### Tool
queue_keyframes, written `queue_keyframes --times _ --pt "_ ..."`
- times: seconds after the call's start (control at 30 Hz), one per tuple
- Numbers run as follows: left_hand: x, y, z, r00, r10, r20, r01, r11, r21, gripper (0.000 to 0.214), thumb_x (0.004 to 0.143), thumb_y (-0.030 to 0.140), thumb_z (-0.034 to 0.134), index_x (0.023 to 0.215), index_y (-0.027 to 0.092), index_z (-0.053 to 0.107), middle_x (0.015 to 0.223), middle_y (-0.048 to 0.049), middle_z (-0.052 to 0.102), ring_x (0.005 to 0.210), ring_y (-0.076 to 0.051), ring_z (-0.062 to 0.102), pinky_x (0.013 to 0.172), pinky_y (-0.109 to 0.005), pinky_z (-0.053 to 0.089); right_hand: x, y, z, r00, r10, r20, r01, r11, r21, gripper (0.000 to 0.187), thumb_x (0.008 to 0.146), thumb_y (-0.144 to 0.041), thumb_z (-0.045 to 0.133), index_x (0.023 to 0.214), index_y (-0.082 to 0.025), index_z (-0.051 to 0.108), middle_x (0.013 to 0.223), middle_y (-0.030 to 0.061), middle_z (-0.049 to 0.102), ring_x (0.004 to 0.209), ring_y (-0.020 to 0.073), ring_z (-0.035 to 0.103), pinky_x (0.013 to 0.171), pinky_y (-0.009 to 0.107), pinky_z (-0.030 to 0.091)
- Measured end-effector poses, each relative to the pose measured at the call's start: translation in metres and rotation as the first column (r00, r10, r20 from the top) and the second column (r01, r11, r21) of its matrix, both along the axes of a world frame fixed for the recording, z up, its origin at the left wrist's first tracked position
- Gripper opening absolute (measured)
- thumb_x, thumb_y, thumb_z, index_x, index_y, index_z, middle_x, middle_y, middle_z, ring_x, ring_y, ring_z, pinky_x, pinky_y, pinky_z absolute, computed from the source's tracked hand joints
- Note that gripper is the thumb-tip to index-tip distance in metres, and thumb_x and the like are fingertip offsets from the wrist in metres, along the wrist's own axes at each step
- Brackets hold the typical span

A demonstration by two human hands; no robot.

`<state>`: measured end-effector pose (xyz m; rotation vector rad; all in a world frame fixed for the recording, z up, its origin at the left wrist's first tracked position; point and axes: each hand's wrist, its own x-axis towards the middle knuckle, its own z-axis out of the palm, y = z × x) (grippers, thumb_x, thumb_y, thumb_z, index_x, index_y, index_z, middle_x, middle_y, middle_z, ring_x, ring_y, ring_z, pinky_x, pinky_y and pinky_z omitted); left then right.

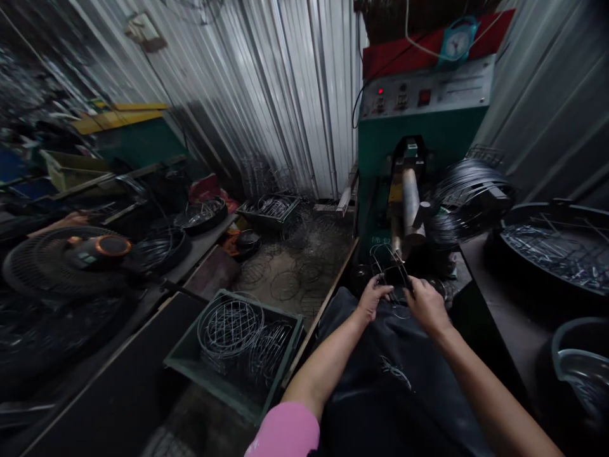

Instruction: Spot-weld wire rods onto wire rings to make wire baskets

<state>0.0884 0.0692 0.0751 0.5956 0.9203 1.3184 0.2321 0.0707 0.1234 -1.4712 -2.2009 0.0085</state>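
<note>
Corrugated-metal workshop w/ green machine (pixel 375 158) at back. Left hand (pixel 373 297) & right hand (pixel 427 306) each curl fingers round a small wire frame (pixel 387 260), held btwn them just below machine's roller (pixel 410 190), over dark cloth (pixel 394 393). Green crate (pixel 214 388) w/ wire baskets (pixel 231 327) lower left; fan (pixel 61 257) beyond.

A pink short sleeve (pixel 285 433) tops the left arm, the left hand (pixel 373 298) and right hand (pixel 427 306) are bare, and dark cloth (pixel 404 393) covers the lap.
</note>
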Motion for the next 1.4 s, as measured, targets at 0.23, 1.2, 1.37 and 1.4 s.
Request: queue_keyframes --times 0.23,1.2,1.37,1.4 --pt "-0.039 -0.063 -0.011 0.887 0.417 0.198 -0.382 0.903 -0.196 0.031 0.063 0.038 0.071 0.081 0.016 0.057 0.069 0.0008 0.055 0.061 -0.01 0.053 0.063 -0.025 0.043 -0.021 -0.05 0.039 0.972 0.203 -0.12 -0.186 0.973 0.14 0.032 0.089 -0.026 0.039 0.108 -0.011 0.059 0.095 0.0151 0.063 0.085 0.0262 0.061 0.075 0.037 0.051" --pt "-0.08 -0.127 0.017 0.972 0.234 0.03 -0.205 0.9 -0.384 0.051 0.053 0.026 0.08 0.097 0.021 0.055 0.077 -0.0009 0.059 0.074 -0.016 0.058 0.077 -0.04 0.046 0.0 -0.109 -0.034 0.443 -0.408 -0.798 -0.122 0.855 -0.504 0.044 0.065 -0.048 0.071 0.092 -0.017 0.06 0.073 0.0024 0.062 0.067 0.0186 0.059 0.066 0.033 0.051" --pt "-0.076 -0.129 0.003 0.959 0.275 0.075 -0.228 0.899 -0.374 0.042 0.051 0.017 0.079 0.086 0.017 0.055 0.078 -0.0024 0.062 0.072 -0.014 0.058 0.078 -0.035 0.046 -0.01 -0.107 -0.038 0.385 -0.415 -0.824 -0.137 0.857 -0.496 0.043 0.064 -0.048 0.071 0.09 -0.017 0.058 0.074 0.0021 0.061 0.064 0.0167 0.058 0.064 0.031 0.051" --pt "-0.076 -0.129 0.001 0.96 0.269 0.082 -0.218 0.896 -0.388 0.043 0.052 0.018 0.078 0.088 0.018 0.055 0.077 -0.0015 0.062 0.072 -0.014 0.059 0.077 -0.036 0.046 -0.01 -0.107 -0.039 0.384 -0.408 -0.828 -0.145 0.859 -0.49 0.042 0.065 -0.049 0.07 0.09 -0.017 0.057 0.075 0.0022 0.061 0.064 0.0166 0.058 0.064 0.031 0.051"
